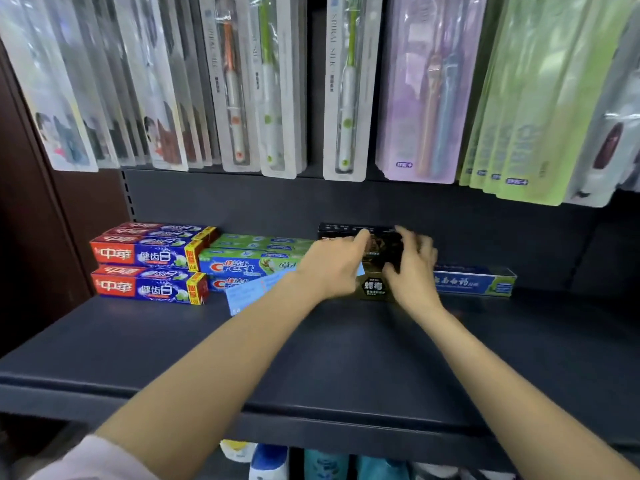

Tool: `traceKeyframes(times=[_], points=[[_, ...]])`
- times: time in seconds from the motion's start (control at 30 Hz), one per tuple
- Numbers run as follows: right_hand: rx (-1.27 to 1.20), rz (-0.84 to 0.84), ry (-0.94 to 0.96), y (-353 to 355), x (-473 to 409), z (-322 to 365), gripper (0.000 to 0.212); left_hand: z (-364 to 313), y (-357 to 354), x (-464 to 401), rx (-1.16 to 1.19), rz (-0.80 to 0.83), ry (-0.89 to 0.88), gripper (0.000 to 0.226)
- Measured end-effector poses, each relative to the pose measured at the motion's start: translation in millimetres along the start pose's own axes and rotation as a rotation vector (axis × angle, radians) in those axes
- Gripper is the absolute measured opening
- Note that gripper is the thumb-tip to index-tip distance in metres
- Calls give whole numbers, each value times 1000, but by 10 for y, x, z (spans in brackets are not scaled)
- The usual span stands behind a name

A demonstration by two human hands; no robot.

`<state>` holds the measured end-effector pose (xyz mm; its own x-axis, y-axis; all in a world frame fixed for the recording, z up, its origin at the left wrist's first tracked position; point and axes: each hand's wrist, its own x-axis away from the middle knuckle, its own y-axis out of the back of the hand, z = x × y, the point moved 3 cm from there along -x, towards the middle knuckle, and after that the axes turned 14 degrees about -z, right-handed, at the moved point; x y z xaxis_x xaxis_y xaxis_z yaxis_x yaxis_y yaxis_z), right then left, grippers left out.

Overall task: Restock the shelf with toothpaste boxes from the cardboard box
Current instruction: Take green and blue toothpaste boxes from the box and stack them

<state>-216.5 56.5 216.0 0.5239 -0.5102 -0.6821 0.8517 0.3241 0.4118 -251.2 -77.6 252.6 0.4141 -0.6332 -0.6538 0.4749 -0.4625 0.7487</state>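
placing step, seen from the head camera. both hands reach to the back of the dark shelf [346, 358]: the left hand [332, 268] and the right hand [412, 268] grip a black toothpaste box [379, 249] from either side, fingers curled on its ends, seating it on a stack of like boxes [372, 289]. red boxes [149, 268] and green crest boxes [249, 265] lie to the left, a blue box [474, 282] to the right. the cardboard box is out of view. next move, as judged: square the box, release, fetch another.
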Motion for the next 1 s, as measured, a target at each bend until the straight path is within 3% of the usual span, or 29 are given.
traceKeyframes(times=[0.13, 0.2, 0.27, 0.43, 0.57, 0.63, 0.73, 0.87, 1.0], points=[[-521, 456, -265, 86, 389, 145, 46, -79, 136, -33, 326, -35, 154, 45], [-587, 660, -285, 96, 551, 213, 49, -149, 242, -27, 460, -125, 237, 43], [-600, 747, -251, 92, 668, 294, 47, -249, 356, 1, 540, -215, 289, 39], [-734, 714, -301, 221, 788, 460, 31, -491, 690, 187, 744, -514, 477, 29], [-586, 631, -225, 535, 843, 392, 45, -491, 801, 469, 849, -690, 667, 17], [-441, 491, -151, 699, 830, 342, 49, -429, 790, 642, 764, -654, 748, 18], [-166, 335, 31, 894, 790, 359, 59, -336, 751, 910, 648, -476, 844, 38], [143, 255, 240, 941, 840, 532, 62, -140, 740, 1138, 764, -299, 923, 47], [254, 236, 358, 667, 895, 700, 47, 127, 790, 1269, 836, -327, 892, 35]])
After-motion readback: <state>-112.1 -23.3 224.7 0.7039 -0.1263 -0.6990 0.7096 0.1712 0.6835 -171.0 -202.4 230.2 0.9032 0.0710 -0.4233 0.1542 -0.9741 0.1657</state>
